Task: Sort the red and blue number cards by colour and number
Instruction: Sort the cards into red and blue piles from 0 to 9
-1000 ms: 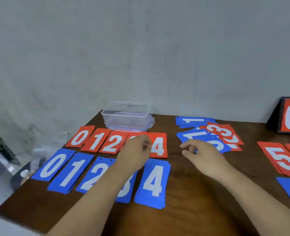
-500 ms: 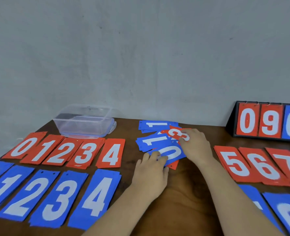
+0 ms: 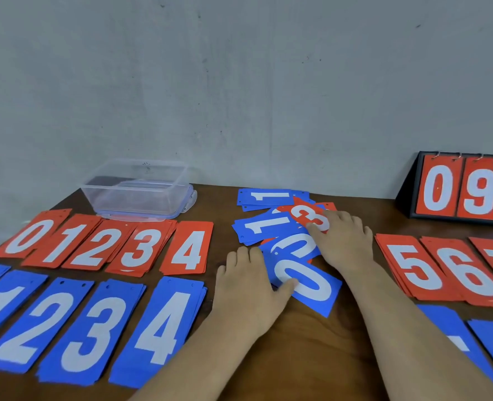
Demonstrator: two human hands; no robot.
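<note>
A mixed pile of cards (image 3: 264, 225) lies at the table's middle back, with blue 1s, a blue 0 and a red 3 card (image 3: 303, 214) showing. My left hand (image 3: 248, 282) lies flat in front of the pile, its thumb pressing on a blue 0 card (image 3: 311, 287) that sticks out toward me. My right hand (image 3: 343, 241) rests on the pile with straight fingers touching the red 3. On the left are sorted stacks: red 0 to 4 (image 3: 100, 244) in one row and blue cards up to 4 (image 3: 86, 331) in front of it.
Red stacks 5, 6, 7 (image 3: 442, 270) lie to the right, with blue cards (image 3: 456, 328) in front of them. A clear plastic box (image 3: 138, 189) stands at the back left on the brown table (image 3: 311, 357). A flip scoreboard (image 3: 459, 188) stands at the back right.
My left hand left the red row and came to the pile, where a blue 0 card has slid out toward me under its thumb. My right hand reached onto the red 3.
</note>
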